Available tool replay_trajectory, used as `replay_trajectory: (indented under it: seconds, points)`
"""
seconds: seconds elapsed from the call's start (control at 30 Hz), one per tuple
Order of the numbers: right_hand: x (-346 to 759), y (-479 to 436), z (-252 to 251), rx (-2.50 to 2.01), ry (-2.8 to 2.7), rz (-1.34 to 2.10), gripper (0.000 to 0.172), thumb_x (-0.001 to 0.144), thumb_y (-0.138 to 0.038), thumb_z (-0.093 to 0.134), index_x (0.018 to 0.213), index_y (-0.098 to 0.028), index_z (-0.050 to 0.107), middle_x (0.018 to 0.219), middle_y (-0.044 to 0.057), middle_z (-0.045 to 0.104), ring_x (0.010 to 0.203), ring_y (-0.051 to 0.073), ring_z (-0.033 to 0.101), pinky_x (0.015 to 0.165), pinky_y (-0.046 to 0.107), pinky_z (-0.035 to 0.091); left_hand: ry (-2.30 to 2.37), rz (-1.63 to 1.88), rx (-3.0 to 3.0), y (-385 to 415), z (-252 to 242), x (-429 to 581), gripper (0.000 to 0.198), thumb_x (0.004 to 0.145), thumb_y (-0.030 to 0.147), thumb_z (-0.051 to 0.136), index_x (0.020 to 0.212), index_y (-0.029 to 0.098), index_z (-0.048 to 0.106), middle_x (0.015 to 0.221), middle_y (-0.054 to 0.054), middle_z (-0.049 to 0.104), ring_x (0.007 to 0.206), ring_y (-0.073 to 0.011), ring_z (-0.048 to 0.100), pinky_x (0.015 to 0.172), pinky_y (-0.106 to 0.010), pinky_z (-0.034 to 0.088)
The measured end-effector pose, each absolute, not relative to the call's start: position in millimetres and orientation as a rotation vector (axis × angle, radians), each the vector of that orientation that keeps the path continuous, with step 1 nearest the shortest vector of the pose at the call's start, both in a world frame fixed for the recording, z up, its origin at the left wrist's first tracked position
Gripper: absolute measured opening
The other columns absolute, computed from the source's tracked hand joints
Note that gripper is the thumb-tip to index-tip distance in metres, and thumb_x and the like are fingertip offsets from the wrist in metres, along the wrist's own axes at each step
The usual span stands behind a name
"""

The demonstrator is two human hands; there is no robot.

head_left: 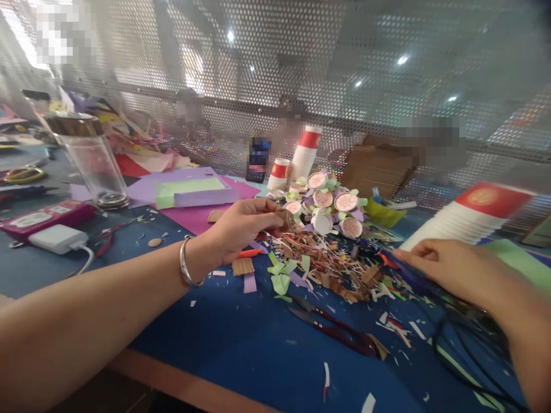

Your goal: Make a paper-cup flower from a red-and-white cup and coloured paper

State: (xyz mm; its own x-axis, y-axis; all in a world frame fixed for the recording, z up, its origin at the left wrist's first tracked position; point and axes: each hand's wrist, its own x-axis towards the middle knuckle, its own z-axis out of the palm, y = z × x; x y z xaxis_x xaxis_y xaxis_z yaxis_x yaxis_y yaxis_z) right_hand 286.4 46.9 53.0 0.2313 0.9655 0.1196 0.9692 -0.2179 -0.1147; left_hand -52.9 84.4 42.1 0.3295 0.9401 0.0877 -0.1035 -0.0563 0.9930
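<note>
My left hand (247, 222), with a silver bangle at the wrist, pinches a small piece of brown cardboard (286, 220) over the table's middle. At the right, my right hand (447, 268) is wrapped round a dark blue hot glue gun (411, 276) with an orange trigger, its tip towards the left. A black cord (456, 327) trails below it. Between the hands lies a heap of paper and cardboard scraps (331, 258), with several cut paper cup bottoms (322, 199) behind. Scissors (331, 327) with dark red handles rest in front.
Stacked paper cups (473, 215) lean at the right, and another stack (306, 152) stands behind. A glass bottle (92, 163), a magenta device (47, 219) and a white charger (58, 238) are left. Coloured paper (193, 215) lies behind my left hand. A perforated metal screen (275, 69) borders the back.
</note>
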Motion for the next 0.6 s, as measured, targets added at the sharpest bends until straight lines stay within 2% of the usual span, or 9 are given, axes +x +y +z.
replay_trajectory:
  seconds: [0.07,0.13,0.23,0.33,0.47,0.6]
  points:
    - [264,43,57,-2.161,-1.910,-0.013,0.028,0.085,-0.049,0.062,0.074,-0.025,0.069,0.076,0.010,0.074,0.066,0.026,0.066,0.063,0.038,0.043,0.857,1.075,1.329,87,41,-54,0.004,0.077,0.012,0.063,0.074,0.015,0.063,0.072,-0.001,0.065,0.062,-0.0077,0.056,0.060,-0.023,0.039]
    - [232,35,59,-1.956,-2.080,0.106,0.028,0.089,-0.049,0.058,0.082,-0.025,0.070,0.075,0.006,0.074,0.064,0.022,0.064,0.063,0.035,0.043,0.873,1.086,1.325,88,40,-54,0.005,0.078,0.012,0.062,0.074,0.015,0.063,0.073,-0.001,0.065,0.062,-0.0075,0.055,0.060,-0.024,0.039]
    - [177,25,61,-1.602,-2.348,0.303,0.027,0.094,-0.044,0.054,0.082,-0.025,0.070,0.071,0.000,0.070,0.057,0.016,0.059,0.058,0.029,0.041,0.894,1.100,1.329,89,36,-53,0.006,0.079,0.012,0.062,0.074,0.014,0.063,0.073,-0.002,0.065,0.063,-0.0080,0.055,0.059,-0.024,0.037]
    - [136,26,62,-1.359,-2.537,0.286,0.019,0.094,-0.028,0.055,0.082,-0.023,0.069,0.079,0.000,0.070,0.070,0.016,0.062,0.065,0.028,0.042,0.925,1.142,1.320,92,34,-52,0.007,0.080,0.013,0.063,0.073,0.015,0.063,0.069,-0.001,0.062,0.061,-0.0084,0.053,0.058,-0.024,0.036]
    - [106,49,58,-1.376,-2.594,0.177,0.020,0.094,-0.024,0.054,0.080,-0.018,0.068,0.081,0.005,0.069,0.073,0.018,0.062,0.066,0.028,0.041,0.977,1.245,1.264,98,33,-53,0.007,0.080,0.012,0.062,0.074,0.015,0.063,0.071,-0.001,0.064,0.063,-0.0087,0.055,0.060,-0.024,0.039]
    - [93,78,49,-1.428,-2.611,0.170,0.012,0.088,-0.023,0.061,0.093,-0.017,0.070,0.088,0.007,0.072,0.078,0.019,0.064,0.066,0.028,0.041,0.981,1.375,1.213,104,32,-53,0.006,0.080,0.010,0.060,0.077,0.014,0.063,0.072,-0.001,0.064,0.064,-0.0082,0.056,0.061,-0.023,0.041]
